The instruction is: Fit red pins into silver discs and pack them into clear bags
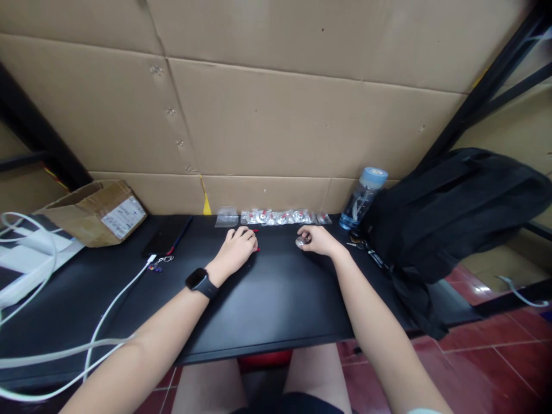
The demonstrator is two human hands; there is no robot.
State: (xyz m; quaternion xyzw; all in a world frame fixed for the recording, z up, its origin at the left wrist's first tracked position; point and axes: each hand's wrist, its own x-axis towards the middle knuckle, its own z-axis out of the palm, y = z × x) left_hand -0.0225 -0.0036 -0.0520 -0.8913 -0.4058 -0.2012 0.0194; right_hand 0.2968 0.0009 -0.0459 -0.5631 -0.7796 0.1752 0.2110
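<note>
Where my right hand (319, 240) stands, right of centre in the frame, the thumb and fingers are drawn together in a pinch on a small, shiny round disc (301, 242). The disc sits at the fingertips, just above the desk (276, 305); whether its lower edge touches the surface I cannot tell. My left hand (235, 251), at the centre of the frame, lies palm down with the fingers bent. Two red tips (256, 231) stick out past its fingers on the right side; the rest of that item is hidden under the hand, so I cannot tell how firmly it is held or how far the fingers are closed. A dark watch (197, 279) is on my left wrist.

Beyond both hands, along the desk's back edge, lies a row of clear packets (280, 217) containing silvery round pieces with red marks. Just left of the row is a clear plastic bag (226, 216). Right of the row, a blue-capped bottle (363, 198) stands beside a black backpack (457, 201), with keys (357, 242) near its base. Left of centre, a dark phone (166, 236) lies near the plug of a white cable (116, 299); an open cardboard box (97, 213) occupies the left side.
</note>
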